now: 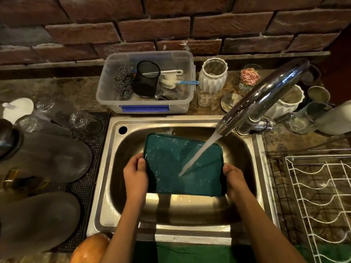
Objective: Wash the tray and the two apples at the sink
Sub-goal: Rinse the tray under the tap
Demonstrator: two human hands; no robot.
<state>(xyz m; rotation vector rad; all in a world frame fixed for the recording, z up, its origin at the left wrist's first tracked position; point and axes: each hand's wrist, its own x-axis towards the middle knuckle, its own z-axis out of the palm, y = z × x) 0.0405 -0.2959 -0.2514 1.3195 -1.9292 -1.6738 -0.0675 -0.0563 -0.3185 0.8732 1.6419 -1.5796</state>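
A dark green rectangular tray (171, 158) hangs over the steel sink (190, 230), tilted under running water from the chrome tap (266, 97). The stream lands near the tray's middle. My left hand (135, 176) grips the tray's left edge, thumb on top. My right hand (235, 180) grips its right edge near the lower corner. An orange-red rounded fruit, perhaps an apple (91, 247), lies at the counter's front edge left of the sink. A second apple is not visible.
Behind the sink stands a clear plastic box (106, 95) with scourers and brushes. Glasses and grey plates lie on a black mat (83, 188) to the left. A white wire drying rack (319, 196) fills the right side. Jars and white vases crowd around the tap.
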